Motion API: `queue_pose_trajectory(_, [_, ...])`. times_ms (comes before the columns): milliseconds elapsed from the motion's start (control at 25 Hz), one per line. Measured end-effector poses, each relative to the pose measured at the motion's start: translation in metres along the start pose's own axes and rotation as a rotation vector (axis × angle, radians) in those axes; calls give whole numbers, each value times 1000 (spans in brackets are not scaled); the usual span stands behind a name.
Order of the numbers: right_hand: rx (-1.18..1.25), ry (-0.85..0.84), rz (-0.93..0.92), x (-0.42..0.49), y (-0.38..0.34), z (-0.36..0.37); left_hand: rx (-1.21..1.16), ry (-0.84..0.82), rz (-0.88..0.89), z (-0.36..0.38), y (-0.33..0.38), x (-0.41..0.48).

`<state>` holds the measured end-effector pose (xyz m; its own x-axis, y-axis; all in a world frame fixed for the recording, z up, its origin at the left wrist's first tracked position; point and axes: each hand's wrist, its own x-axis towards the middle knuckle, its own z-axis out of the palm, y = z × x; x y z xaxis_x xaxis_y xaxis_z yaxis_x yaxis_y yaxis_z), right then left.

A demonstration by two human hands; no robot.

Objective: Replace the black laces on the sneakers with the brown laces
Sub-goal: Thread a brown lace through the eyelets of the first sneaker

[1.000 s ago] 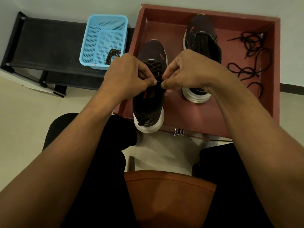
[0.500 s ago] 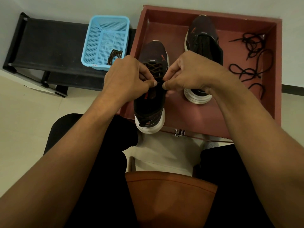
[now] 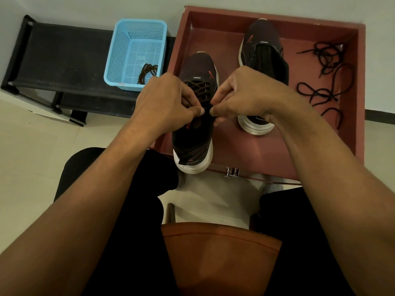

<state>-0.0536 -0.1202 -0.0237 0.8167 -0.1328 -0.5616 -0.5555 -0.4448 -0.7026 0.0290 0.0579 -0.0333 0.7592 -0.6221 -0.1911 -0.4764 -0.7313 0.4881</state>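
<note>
Now the left hand (image 3: 168, 101) and the right hand (image 3: 245, 99) are each pinching the brown lace (image 3: 199, 87) with curled fingers (image 3: 223, 90), thumbs nearly touching, above the near sneaker (image 3: 192, 144), which is sitting at the left of the tray (image 3: 267, 154), heel hanging over the near rim. The other sneaker (image 3: 264, 50) is standing farther right, black laces (image 3: 320, 92) are lying loose at the tray's right, and another lace (image 3: 147, 73) is resting in the blue basket (image 3: 136, 33).
</note>
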Motion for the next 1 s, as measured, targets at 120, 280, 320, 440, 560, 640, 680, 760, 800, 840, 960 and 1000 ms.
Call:
queue_pose_trajectory(120, [6,-10,4,1,0,1,5,-24,10,-2,-2,0])
queue_pose_trajectory(280, [30,1,4,0,0,1,5,-62,22,-3,-2,1])
queue_pose_trajectory(320, [32,5,3,0,0,1,6,-71,28,-3,-2,1])
queue_pose_trajectory(440, [35,2,2,0,0,0,5,-50,28,-3,-3,1])
queue_pose_trajectory(560, [25,-7,-1,1,1,0,-2,-14,6,0,-2,1])
queue_pose_trajectory(640, [27,-3,-3,2,2,1,-5,-5,-5,1,-2,1])
queue_pose_trajectory(680, [29,-2,-4,2,2,1,-6,2,-11,1,-2,1])
queue_pose_trajectory(760, [32,-1,-7,2,2,1,-6,15,-25,1,-2,0])
queue_pose_trajectory(800, [32,0,-8,2,2,1,-8,17,-31,0,-2,0])
queue_pose_trajectory(840, [34,-1,-9,2,2,2,-12,13,-36,-1,-1,0])
queue_pose_trajectory(960, [40,0,-9,3,3,1,-7,0,-38,-1,2,-1])
queue_pose_trajectory(1000, [42,1,-7,3,3,2,0,-2,-34,0,3,-1])
